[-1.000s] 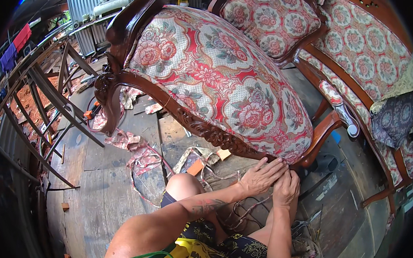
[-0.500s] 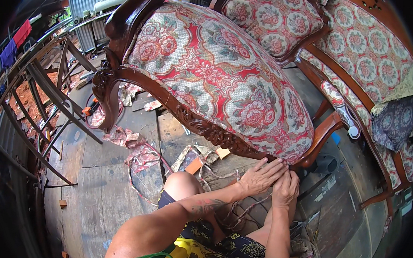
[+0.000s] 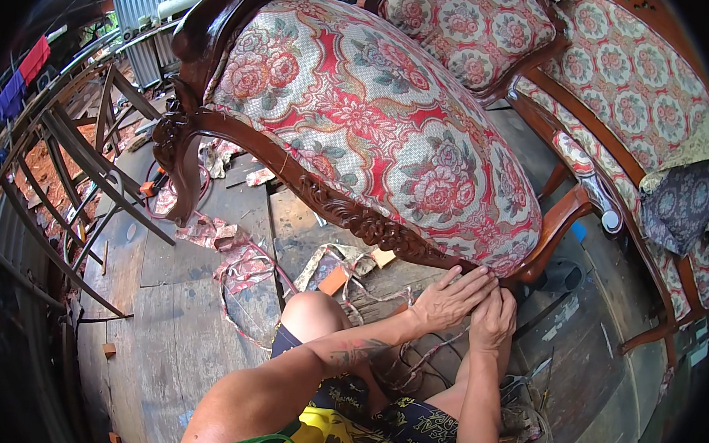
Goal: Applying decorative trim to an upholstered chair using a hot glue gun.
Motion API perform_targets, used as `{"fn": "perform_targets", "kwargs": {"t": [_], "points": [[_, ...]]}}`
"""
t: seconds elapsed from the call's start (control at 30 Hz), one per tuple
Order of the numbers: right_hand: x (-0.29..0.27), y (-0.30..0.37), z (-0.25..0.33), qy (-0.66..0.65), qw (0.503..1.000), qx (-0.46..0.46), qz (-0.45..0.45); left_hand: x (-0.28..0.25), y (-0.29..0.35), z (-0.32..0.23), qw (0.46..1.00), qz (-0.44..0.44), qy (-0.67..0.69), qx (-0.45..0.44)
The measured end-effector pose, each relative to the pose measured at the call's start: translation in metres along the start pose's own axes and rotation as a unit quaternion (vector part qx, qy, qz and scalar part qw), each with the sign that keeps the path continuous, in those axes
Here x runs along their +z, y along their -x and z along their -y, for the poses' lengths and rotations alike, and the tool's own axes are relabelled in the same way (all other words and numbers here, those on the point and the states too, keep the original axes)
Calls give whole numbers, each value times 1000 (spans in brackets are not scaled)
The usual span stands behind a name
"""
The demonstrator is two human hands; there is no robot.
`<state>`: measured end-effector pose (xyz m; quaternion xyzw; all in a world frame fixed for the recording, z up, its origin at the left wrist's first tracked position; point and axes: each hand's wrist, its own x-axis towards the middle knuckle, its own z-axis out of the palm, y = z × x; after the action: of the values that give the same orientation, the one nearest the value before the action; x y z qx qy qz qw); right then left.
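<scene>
A wooden chair lies tipped in front of me, its floral seat upholstery [image 3: 361, 116] red, cream and green, edged by a dark carved wooden rail [image 3: 315, 195]. At the seat's near right corner, my left hand [image 3: 444, 304] rests with fingers stretched out over the rail and fabric edge. Right beside it, touching its fingertips, my right hand [image 3: 492, 321] is closed with bent fingers at the same edge. Whatever it pinches is hidden. Next to that corner is the chair's curved wooden leg [image 3: 552, 238].
A matching floral sofa [image 3: 623, 84] stands at the right, with dark cloth [image 3: 684, 213] draped on it. Bare curved frames [image 3: 74, 164] are stacked at the left. Fabric scraps [image 3: 242, 267], trim strips and an orange block [image 3: 334, 281] lie on the plank floor [image 3: 161, 323].
The chair has shifted slightly, its far left side moving up and to the left. Both hands stay at the same corner, with only a slight shift of the right hand.
</scene>
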<state>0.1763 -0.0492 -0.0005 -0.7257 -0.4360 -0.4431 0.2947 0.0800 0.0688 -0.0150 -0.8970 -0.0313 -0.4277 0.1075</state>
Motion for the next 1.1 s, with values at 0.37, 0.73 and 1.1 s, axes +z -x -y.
{"fn": "perform_targets", "kwargs": {"t": [0.37,0.73,1.1], "points": [[-2,-1,1,0,1000,2,3,0,-1,-1,1000,0,-4,-7],[2,0,0,6,1000,-6,-7,0,-1,-2,1000,14,-16,-19],[-3,-2,2,15,1000,3,-4,4,0,-3,999,5,-34,-21]]}}
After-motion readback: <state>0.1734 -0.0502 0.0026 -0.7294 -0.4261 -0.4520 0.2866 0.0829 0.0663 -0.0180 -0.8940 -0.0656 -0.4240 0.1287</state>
